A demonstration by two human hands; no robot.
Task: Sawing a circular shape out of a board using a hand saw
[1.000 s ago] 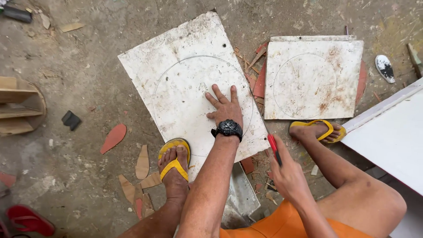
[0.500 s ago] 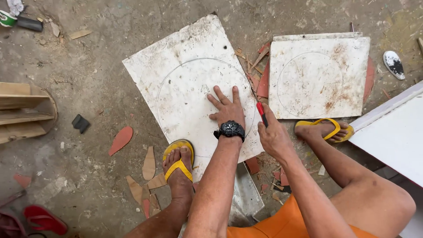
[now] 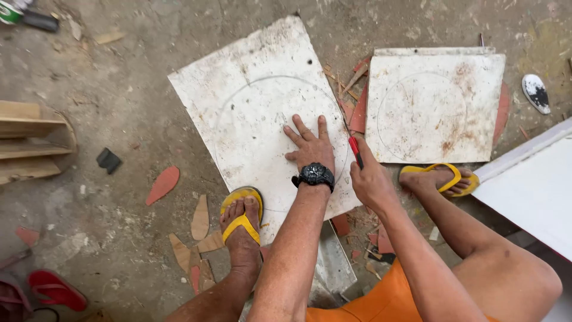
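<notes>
Left hand [image 3: 311, 146] flat, right hand [image 3: 368, 177] clenched

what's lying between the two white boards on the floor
In the head view, red and wooden scraps lie between the left board and right board on the floor.

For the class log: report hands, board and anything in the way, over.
Left hand flat on the white board, holding it down. Right hand grips a red-handled cutter at the drawn circle's edge. Left foot on the board's corner; offcuts alongside.
</notes>
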